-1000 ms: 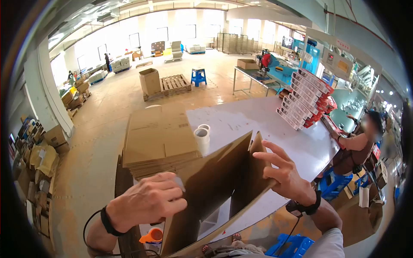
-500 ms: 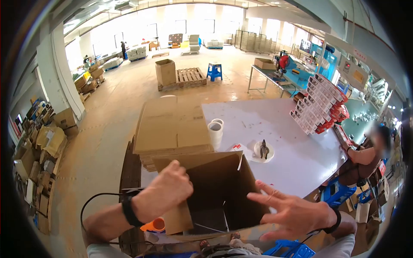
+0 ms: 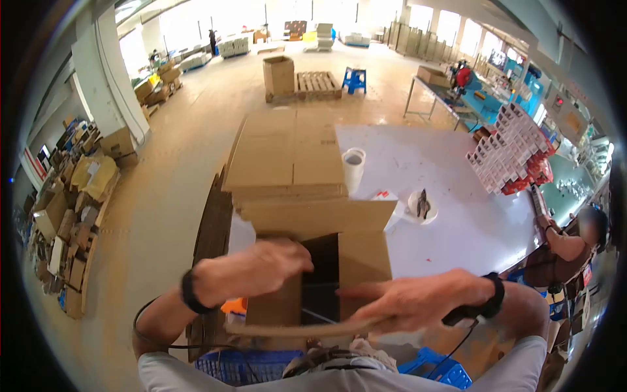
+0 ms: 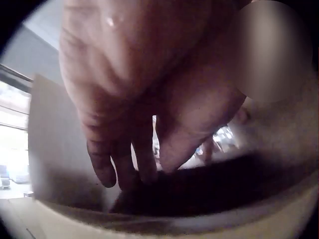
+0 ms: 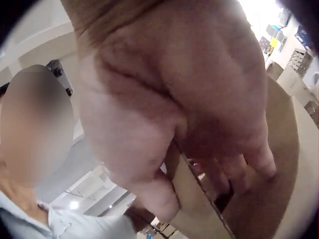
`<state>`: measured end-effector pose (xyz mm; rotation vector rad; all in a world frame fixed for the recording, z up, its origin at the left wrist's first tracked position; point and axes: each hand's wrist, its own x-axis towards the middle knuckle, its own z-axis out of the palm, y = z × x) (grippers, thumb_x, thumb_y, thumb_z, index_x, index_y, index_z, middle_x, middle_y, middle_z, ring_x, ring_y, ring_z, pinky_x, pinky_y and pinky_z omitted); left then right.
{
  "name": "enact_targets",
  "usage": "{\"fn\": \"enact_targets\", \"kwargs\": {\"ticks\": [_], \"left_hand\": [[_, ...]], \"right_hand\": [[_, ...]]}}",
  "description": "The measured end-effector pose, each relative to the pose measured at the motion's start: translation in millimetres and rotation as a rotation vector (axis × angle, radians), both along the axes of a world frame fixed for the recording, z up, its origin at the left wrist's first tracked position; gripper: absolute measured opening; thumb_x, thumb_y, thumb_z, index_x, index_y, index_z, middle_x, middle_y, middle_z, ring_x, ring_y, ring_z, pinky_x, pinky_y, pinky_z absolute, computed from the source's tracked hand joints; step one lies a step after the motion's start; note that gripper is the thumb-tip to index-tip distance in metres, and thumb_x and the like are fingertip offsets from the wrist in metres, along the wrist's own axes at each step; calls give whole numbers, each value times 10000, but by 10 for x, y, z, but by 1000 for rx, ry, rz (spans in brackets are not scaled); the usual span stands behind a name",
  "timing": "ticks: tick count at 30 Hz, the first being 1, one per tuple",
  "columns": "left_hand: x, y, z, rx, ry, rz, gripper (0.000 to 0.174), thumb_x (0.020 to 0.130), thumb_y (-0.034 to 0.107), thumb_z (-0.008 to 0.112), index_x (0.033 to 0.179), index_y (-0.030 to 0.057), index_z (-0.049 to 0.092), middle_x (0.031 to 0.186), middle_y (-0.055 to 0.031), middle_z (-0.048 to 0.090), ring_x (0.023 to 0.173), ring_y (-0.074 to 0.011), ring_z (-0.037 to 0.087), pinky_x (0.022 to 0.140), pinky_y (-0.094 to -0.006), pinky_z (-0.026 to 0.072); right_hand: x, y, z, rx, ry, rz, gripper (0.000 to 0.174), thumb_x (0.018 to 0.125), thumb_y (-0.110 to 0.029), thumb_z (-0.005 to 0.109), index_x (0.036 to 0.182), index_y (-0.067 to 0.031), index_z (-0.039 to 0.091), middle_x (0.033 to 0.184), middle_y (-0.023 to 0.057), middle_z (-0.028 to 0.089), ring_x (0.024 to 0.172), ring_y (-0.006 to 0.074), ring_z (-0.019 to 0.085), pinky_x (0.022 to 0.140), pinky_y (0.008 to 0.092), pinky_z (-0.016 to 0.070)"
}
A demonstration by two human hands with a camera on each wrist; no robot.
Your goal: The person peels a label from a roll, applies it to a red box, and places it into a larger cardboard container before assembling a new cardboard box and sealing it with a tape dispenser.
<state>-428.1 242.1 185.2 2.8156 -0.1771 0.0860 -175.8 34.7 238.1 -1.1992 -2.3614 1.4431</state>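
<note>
A brown cardboard box [image 3: 360, 251] stands open-topped at the near edge of the white table [image 3: 457, 228], in front of me. My left hand [image 3: 261, 268] lies over the left flap with fairly straight fingers [image 4: 124, 164] touching the cardboard [image 4: 55, 149]. My right hand [image 3: 392, 300] reaches leftwards across the near flap [image 3: 294, 330]. In the right wrist view the flap's edge [image 5: 199, 196] runs between the thumb and the fingers, so my right hand [image 5: 199, 184] pinches it. The dark inside of the box [image 3: 320, 274] shows between the flaps.
Behind the box lies a tall stack of flat cartons [image 3: 287, 157]. A white tape roll [image 3: 353, 166], a round dish with pliers [image 3: 421, 206] and stacked red-and-white boxes [image 3: 516, 157] are on the table. A seated person [image 3: 575, 242] is at the right. Blue crates [image 3: 437, 369] stand below.
The box has been turned upright against my body. My left hand moved over the left flap. My right hand swung left and took hold of the near flap. My head tilted down.
</note>
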Motion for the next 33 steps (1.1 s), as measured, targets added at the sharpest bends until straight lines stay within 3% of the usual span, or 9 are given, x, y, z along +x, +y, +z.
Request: {"fn": "enact_targets", "kwargs": {"ticks": [2,5,9,10,12,15,19,25,33], "left_hand": [[-310,-58,474,-416,138,390,294,1036,225,588,1207,22,714,1411,-153,639,1401,-321,531,1174,-459,415],[-712,-50,132,-597,-220,345,417,1010,303,683,1307,12,664,1523,-196,522,1457,-381,447,1211,-499,341],[-717,-542,-374,-523,-406,616,735,959,284,762,1566,18,443,1681,-244,285,1530,-424,321,1233,-530,286],[-746,-499,-532,-523,-355,596,871,960,211,743,1650,24,246,1700,-237,225,1545,-394,293,1218,-521,320],[-695,-566,-530,-759,-402,636,904,949,163,744,1662,25,207,1700,-231,229,1556,-372,276,1209,-504,345],[-559,-673,-418,-928,-473,721,976,934,110,727,1681,25,104,1717,-208,198,1583,-349,232,1259,-481,247],[-476,-766,-516,-1004,-483,723,1037,931,97,724,1698,53,26,1739,-188,144,1597,-332,215,1285,-476,192],[-497,-755,-525,-1011,-535,710,1033,965,66,729,1699,61,1,1753,-179,76,1586,-311,203,1250,-443,306],[-285,-483,-456,-1266,-449,849,781,1087,231,577,1693,31,126,1637,-157,384,1467,-237,413,1223,-387,314]], "right_hand": [[124,50,-101,-141,5,-68,447,1019,-278,670,1385,-27,615,1233,224,710,1053,359,711,913,433,563],[250,197,-199,-14,2,-163,500,980,-315,735,1367,-19,626,1075,212,752,1039,339,722,902,429,562],[212,255,-185,77,-87,-289,650,901,-361,814,1416,-26,601,1328,208,674,1210,360,651,1019,430,531],[201,263,-115,371,-166,-274,689,890,-380,820,1435,-31,585,1386,205,631,1259,372,615,1054,448,512],[202,277,116,958,-302,-225,767,869,-417,833,1474,-40,553,1502,200,545,1358,395,544,1124,484,472],[412,451,165,1177,-453,-468,955,818,-534,844,1541,-29,476,1564,206,461,1428,435,463,1164,537,430],[296,178,-172,996,-495,-422,1188,753,-678,831,1585,41,383,1546,254,450,1443,497,420,1179,581,396],[114,-277,-421,745,-369,-431,997,839,-601,811,1540,13,453,1571,270,434,1484,511,376,1199,598,370],[137,-261,-815,706,-116,-587,764,903,-425,803,1481,-8,527,1601,263,420,1536,533,278,1233,607,297]]}}
